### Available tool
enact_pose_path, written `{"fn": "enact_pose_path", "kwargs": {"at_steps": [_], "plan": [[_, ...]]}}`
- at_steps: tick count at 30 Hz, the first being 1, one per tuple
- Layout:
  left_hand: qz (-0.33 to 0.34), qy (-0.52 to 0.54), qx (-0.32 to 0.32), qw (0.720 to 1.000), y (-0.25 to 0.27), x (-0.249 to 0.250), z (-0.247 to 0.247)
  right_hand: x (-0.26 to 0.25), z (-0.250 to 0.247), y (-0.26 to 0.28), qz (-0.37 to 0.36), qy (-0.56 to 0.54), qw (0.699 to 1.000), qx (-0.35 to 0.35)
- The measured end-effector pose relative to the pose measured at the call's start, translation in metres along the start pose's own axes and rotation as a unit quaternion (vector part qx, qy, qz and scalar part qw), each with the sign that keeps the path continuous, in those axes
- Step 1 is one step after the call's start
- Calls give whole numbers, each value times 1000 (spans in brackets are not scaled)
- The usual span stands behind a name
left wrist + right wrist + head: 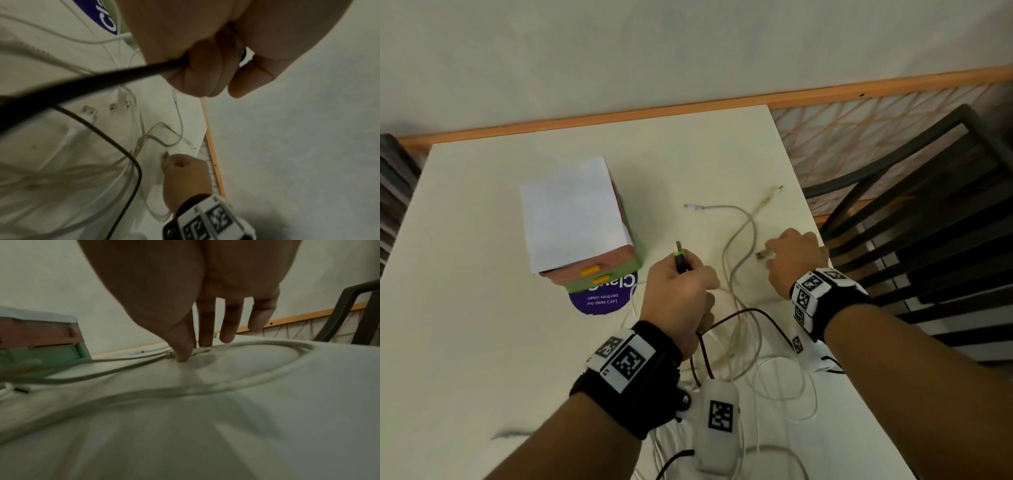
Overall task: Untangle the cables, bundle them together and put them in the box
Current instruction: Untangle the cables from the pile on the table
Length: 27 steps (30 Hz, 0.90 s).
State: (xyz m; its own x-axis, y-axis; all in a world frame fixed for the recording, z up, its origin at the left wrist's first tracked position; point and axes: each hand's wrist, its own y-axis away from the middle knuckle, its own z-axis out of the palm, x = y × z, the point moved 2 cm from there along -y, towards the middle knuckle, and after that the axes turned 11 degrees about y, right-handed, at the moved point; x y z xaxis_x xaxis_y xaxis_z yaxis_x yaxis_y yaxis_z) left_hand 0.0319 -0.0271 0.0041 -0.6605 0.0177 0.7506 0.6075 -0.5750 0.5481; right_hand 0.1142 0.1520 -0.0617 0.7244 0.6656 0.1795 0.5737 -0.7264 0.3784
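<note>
Gripping a black cable [736,313] just behind its green-collared USB plug [680,255], the person's left hand [681,301] is curled into a fist above a white table [482,308], the plug pointing up and away from the knuckles while the cord trails back out of the palm toward the near edge. Across from it, the right hand [796,265] reaches down with fingers nearly straight; in the right wrist view the thumb and forefinger [185,344] press together on a pale plug [764,255] that lies on the tabletop, and the other fingers hang loose above it. Between and beneath the two wrists sprawls a loose tangle of white and grey cables [743,342], one grey strand [739,240] snaking out toward the far right corner, where two more connectors lie apart from each other. A box [575,226] with a white lid and pink and green sides with yellow tabs stands to the left of the hands, closed, partly covering a purple round sticker [602,298]. Both wrists carry black straps with black-and-white marker tags. A dark slatted chair [928,222] stands beside the table on the right.
</note>
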Motion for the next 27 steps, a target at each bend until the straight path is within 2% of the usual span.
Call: {"fn": "enact_pose_path", "kwargs": {"at_steps": [5,7,9,11,15,20,23,25,27], "plan": [[10,58,21,998,-4,14,-7,-3,8,8,13,-3,1000,19],[3,44,21,999,-4,13,-4,3,3,11,39,-106,993,27],[-2,17,19,1000,-3,8,1,10,-5,18,55,-267,961,39],[7,-8,13,1000,1,2,10,15,-22,28,44,-374,924,71],[55,-21,-9,998,7,1,31,8,-61,62,-15,-408,903,135],[76,-38,-45,995,12,5,45,-12,-74,103,-93,-473,868,119],[72,-28,-62,995,16,5,43,-14,-75,119,-125,-486,852,151],[81,-24,-66,994,21,7,44,-15,-76,126,-150,-519,826,161],[117,-18,-47,992,28,14,43,-15,-73,126,-163,-578,787,138]]}}
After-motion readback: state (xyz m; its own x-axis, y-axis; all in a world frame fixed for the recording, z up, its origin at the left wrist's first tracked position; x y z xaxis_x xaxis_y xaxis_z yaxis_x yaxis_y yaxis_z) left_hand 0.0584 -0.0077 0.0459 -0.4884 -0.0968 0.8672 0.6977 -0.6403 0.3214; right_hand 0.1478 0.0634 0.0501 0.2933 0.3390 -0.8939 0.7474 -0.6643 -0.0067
